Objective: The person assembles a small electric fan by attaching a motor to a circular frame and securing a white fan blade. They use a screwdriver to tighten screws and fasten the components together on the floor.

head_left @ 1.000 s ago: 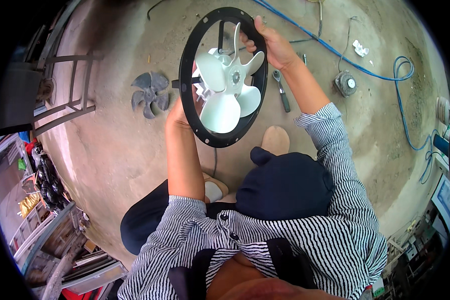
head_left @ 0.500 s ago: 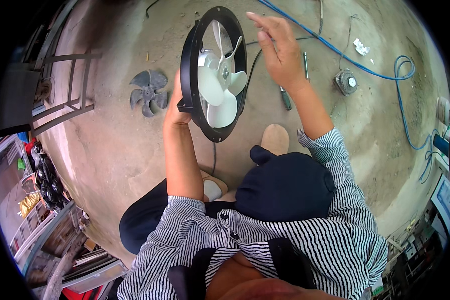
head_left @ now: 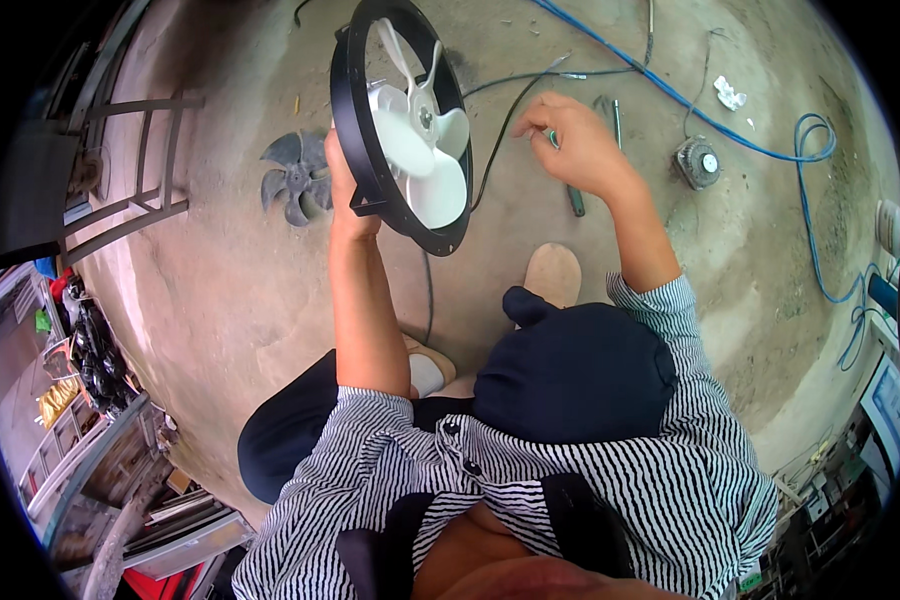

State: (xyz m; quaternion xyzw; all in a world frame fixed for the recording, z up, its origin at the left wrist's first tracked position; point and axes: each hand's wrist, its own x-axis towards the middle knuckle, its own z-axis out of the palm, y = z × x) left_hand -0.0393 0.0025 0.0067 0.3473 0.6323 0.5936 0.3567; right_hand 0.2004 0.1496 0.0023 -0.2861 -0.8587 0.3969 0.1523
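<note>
Right hand point(head_left: 575, 150) dropped off the fan ring point(head_left: 355, 150), now pinching its black cable point(head_left: 500, 125); left hand point(head_left: 348, 205) clamps the rim, steadying it upright.

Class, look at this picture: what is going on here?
A person crouches on a concrete floor. The left hand grips the rim of a black ring-framed fan with white blades, held edge-on. The right hand reaches down toward a tool on the floor, fingers pinched. A loose grey fan blade and a small motor lie nearby.
</note>
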